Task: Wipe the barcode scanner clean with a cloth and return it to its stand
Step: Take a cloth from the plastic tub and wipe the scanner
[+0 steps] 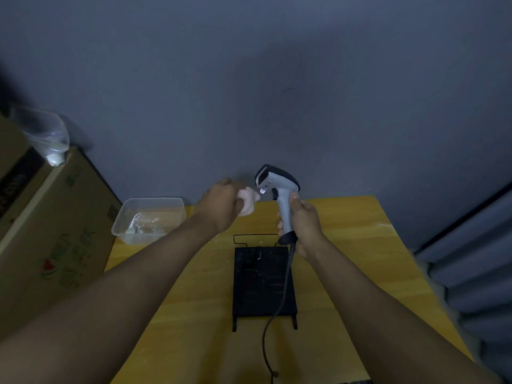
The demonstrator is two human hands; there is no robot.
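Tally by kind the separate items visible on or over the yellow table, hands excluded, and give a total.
Barcode scanner, held by its handle in the right hand: 1
Cloth, bunched in the left hand: 1
Black stand, lying on the table: 1
Clear plastic tub: 1
Total: 4

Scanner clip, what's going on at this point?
A person holds the scanner upright by its handle in the right hand, above the table. The left hand grips a bunched cloth right beside the scanner's head; contact is unclear. The black stand sits empty below, the cable trailing across it.
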